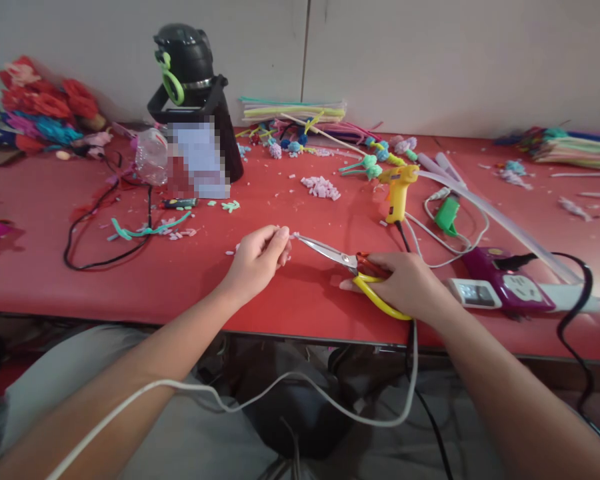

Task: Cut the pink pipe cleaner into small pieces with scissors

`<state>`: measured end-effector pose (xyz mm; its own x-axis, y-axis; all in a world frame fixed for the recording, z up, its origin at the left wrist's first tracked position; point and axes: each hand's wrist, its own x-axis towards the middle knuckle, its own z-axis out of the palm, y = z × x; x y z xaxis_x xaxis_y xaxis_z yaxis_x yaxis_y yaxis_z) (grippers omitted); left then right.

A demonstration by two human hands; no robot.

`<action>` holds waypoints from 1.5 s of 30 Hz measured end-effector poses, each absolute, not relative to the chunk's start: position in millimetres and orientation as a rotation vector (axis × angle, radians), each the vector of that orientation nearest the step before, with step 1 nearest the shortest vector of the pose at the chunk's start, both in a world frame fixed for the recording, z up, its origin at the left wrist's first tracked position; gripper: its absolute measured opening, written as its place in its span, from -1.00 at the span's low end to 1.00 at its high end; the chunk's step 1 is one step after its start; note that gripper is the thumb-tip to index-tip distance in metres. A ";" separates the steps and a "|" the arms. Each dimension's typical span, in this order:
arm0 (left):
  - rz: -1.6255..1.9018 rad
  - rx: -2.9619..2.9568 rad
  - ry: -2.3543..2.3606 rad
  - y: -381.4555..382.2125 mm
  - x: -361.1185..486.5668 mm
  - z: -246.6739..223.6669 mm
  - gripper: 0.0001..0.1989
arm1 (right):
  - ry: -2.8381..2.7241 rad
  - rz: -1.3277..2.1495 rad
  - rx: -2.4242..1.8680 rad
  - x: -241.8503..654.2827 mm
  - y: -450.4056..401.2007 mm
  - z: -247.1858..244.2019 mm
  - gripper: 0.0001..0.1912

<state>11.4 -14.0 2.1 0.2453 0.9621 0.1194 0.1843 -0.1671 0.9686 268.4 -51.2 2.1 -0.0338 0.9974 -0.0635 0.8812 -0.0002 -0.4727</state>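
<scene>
My right hand (405,283) grips a pair of scissors (337,255) with red and yellow handles, its blades pointing left. The blade tips reach up to the fingertips of my left hand (260,257). Thumb and fingers of that hand are pinched together over a small pale pink-lilac piece that shows only slightly at the tips. It looks like a bit of fuzzy pipe cleaner, mostly hidden by the fingers. Beyond my hands, a pile of short pale pink cut pieces (321,188) lies on the red table (300,307).
A yellow glue gun (399,190) stands beyond my right hand, near a purple power strip (515,280) with cables. At the back left is a black bottle (225,127) with a phone (200,157) leaning on it. Pipe cleaner bundles (295,110) lie along the wall. A white cable (280,383) crosses my lap.
</scene>
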 end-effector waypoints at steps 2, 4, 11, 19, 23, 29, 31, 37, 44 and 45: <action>1.028 1.566 1.102 -14.0 11.4 1.9 -0.61 | -1.979 0.555 -1.958 268.4 -51.3 1.7 -0.25; 1.027 1.569 1.098 -14.1 11.4 2.2 -0.61 | -1.973 0.551 -1.950 268.8 -52.2 1.7 -0.26; 1.035 1.598 1.123 -14.8 11.9 3.8 -0.60 | -2.015 0.562 -1.893 271.7 -55.0 1.5 -0.31; 1.030 1.564 1.099 -14.4 11.4 2.3 -0.63 | -1.999 0.603 -1.942 270.4 -53.9 1.7 -0.28; 1.028 1.553 1.093 -14.6 12.0 3.3 -0.63 | -1.994 0.590 -1.948 269.5 -53.3 2.9 -0.27; 1.033 1.532 1.082 -14.6 12.2 3.6 -0.62 | -1.990 0.583 -1.947 268.5 -51.9 2.4 -0.25; 1.036 1.532 1.082 -14.5 12.2 3.1 -0.62 | -1.978 0.584 -1.950 268.0 -52.0 2.7 -0.24; 1.037 1.547 1.098 -14.4 12.5 3.6 -0.62 | -1.966 0.611 -1.892 269.3 -54.4 4.1 -0.27; 1.036 1.514 1.080 -14.6 12.3 3.0 -0.64 | -1.996 0.616 -1.936 270.2 -54.4 4.7 -0.27; 1.036 1.514 1.079 -14.6 12.2 2.9 -0.64 | -1.996 0.614 -1.939 270.0 -54.1 4.5 -0.26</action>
